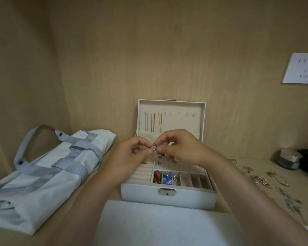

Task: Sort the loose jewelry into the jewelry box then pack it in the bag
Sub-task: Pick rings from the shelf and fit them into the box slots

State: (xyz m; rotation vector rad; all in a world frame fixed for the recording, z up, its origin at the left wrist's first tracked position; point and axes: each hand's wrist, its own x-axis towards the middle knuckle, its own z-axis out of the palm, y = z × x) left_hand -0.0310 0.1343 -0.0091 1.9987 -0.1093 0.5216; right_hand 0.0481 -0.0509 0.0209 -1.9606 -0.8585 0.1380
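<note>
Thumb and forefinger of the left hand [132, 151] and of the right hand [181, 148] pinch one small silver ring [153, 147] between them, the other fingers curled, just above the box. Beneath stands the white rectangular leatherette jewelry box [167, 197], its lid upright with thin gold chains [152, 121] hanging inside. Three neighbouring front compartments hold amber-red beads [157, 177], blue pieces [167, 178] and a small pale hoop [176, 178]; small studs [158, 159] sit on the perforated panel behind. Left of the box lies a pale canvas bag with grey straps [43, 174]. Right of the box, loose silver and gold jewelry [260, 180] lies scattered.
</note>
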